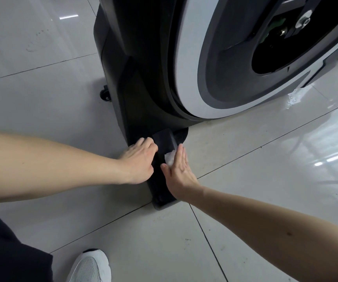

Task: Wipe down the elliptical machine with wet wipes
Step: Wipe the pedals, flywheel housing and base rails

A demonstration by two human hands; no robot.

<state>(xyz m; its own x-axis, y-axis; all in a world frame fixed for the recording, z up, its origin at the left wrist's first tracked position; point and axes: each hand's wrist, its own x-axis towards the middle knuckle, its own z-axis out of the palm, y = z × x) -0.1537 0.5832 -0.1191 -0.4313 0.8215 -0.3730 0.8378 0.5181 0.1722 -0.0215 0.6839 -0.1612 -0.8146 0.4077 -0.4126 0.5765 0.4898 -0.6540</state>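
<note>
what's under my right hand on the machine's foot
A crumpled white wet wipe, pressed by the right hand, fingers straight, onto the elliptical's black base foot. Only the part beside the thumb shows; the hand covers the rest.
</note>
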